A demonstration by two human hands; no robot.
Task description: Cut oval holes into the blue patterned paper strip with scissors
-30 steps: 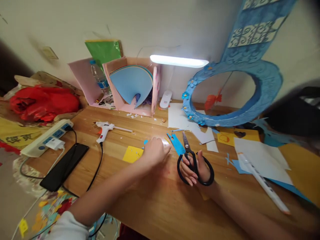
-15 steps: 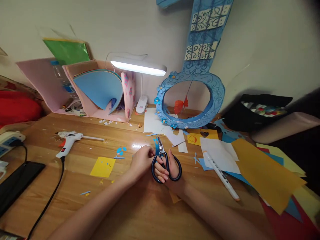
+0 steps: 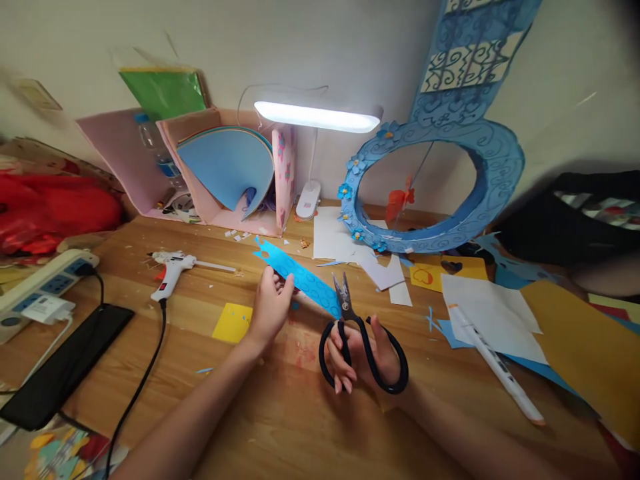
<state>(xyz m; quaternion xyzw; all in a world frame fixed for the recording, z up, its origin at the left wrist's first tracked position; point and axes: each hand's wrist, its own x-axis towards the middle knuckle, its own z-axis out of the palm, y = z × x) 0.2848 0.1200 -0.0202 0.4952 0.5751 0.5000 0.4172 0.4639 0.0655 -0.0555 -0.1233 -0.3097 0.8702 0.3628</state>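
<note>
My left hand (image 3: pixel 273 303) pinches the lower edge of a blue paper strip (image 3: pixel 305 277), which has drawn rounded shapes and a cut, jagged left end. My right hand (image 3: pixel 363 357) has its fingers through the black handles of the scissors (image 3: pixel 346 303). The scissor blades are slightly apart and point up, beside the strip's right end. A yellow paper square (image 3: pixel 233 323) lies left of my left hand, with tiny blue bits on it.
A white glue gun (image 3: pixel 173 275) and a black phone (image 3: pixel 65 363) lie left. Behind stand a pink organizer (image 3: pixel 285 180), a lamp (image 3: pixel 317 117) and a blue ring decoration (image 3: pixel 500 163). A white marker (image 3: pixel 500 370) and paper sheets (image 3: pixel 580 333) lie right.
The blue strip now shows broadly, slanted between my hands. My hands have moved apart, and the scissors have opened wider. The view has shifted, so the surroundings appear in different places.
</note>
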